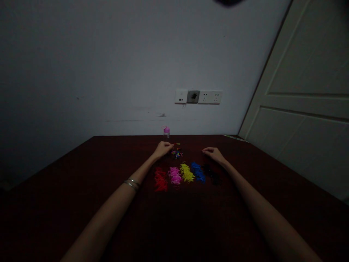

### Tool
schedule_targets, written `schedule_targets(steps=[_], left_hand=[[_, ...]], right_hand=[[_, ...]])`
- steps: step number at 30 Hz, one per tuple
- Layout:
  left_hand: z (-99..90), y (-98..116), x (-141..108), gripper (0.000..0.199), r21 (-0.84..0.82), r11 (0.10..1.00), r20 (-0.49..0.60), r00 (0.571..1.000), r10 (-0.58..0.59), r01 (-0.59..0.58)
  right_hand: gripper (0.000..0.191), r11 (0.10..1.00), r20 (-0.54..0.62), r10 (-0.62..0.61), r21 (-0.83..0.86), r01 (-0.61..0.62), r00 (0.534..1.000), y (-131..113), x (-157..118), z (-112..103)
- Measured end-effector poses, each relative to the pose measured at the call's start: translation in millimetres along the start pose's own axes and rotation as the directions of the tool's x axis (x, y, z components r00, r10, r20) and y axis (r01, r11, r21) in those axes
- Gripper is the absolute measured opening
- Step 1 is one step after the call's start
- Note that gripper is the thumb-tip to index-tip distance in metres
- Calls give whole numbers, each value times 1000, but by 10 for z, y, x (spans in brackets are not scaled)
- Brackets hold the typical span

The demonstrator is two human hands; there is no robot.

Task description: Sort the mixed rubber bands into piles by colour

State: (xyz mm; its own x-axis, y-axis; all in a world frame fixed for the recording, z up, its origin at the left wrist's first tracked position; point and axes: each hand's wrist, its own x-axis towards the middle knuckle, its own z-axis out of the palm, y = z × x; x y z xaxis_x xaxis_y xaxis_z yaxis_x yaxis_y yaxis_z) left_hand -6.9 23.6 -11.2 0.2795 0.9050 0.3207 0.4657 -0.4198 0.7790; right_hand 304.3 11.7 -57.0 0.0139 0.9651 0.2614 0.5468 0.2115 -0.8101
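My left hand (163, 148) is closed in a pinch on linked rubber bands (178, 144), a red one and a yellow loop that stick out to the right of the fingertips. Just below the fingertips lies a small mixed-colour heap of linked bands (177, 154). My right hand (214, 154) rests farther right with thumb and fingers pressed together; whatever is between them is too small to see. Nearer to me are separate piles of loose bands: red (160, 179), pink (175, 175), yellow (187, 173), blue (198, 172) and black (212, 174).
A small clear bottle with a pink cap (166, 131) stands at the back of the dark table (174, 218), close to the wall. Sockets (209, 97) sit on the wall above. A thin strip (236, 138) lies at the back right, near the white door (305, 109).
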Motion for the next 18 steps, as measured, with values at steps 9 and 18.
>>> schedule_targets(steps=[9, 18], left_hand=[[-319, -583, -59, 42, -104, 975, -240, 946, -216, 196], [-308, -518, -108, 42, -106, 979, -208, 959, -191, 172]], right_hand=[[26, 996, 12, -25, -90, 26, 1000, -40, -14, 6], [24, 961, 209, -210, -137, 241, 955, -687, -24, 362]])
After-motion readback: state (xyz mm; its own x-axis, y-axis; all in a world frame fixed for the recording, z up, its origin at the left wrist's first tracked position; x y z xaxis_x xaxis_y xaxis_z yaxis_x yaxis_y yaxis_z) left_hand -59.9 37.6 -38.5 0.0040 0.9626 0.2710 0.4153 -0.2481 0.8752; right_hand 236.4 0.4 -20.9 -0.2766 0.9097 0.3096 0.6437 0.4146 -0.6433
